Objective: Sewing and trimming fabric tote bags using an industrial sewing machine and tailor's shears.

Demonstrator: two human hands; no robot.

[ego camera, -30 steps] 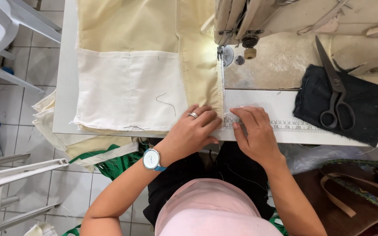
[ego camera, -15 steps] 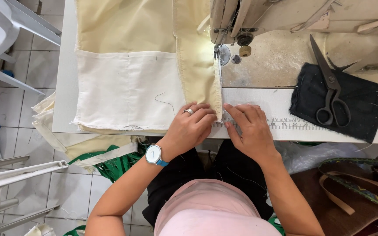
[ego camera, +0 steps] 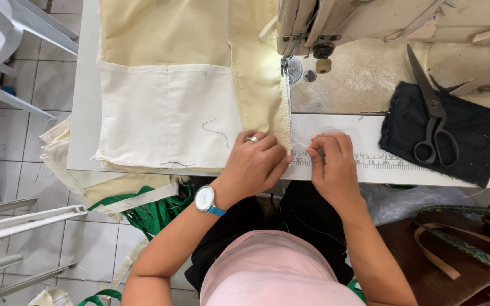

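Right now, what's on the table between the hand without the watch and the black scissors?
In the head view, between the right hand and the scissors lies the white table edge with a ruler strip, then the dark cloth under the scissors.
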